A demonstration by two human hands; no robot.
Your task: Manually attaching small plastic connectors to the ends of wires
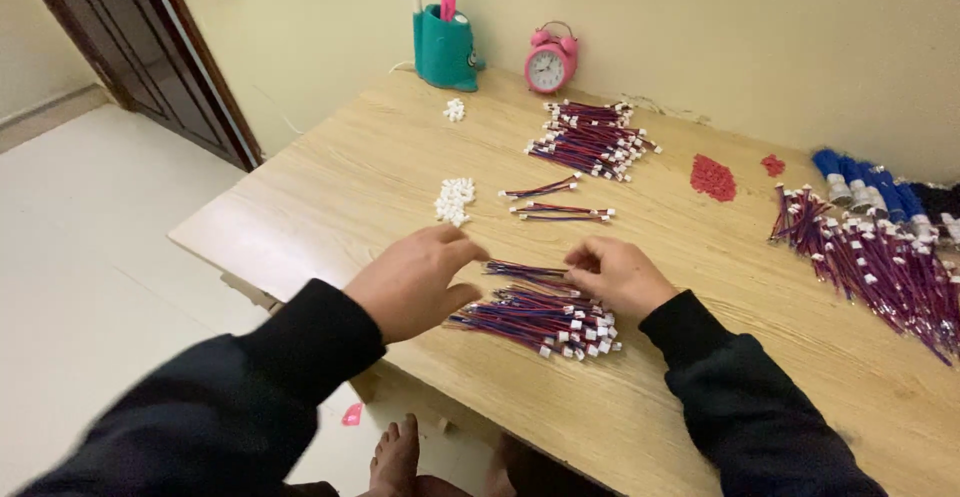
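In the head view, both hands rest over the pile of red and blue wires that lies on the wooden table, close to its front edge. The left hand is at the left end of this pile, its fingers pressed together and stretched toward the wires. The right hand is at the upper right of the pile, and its fingertips pinch a few wires. Behind the pile lie small white connectors, and far behind it stands a pink alarm clock.
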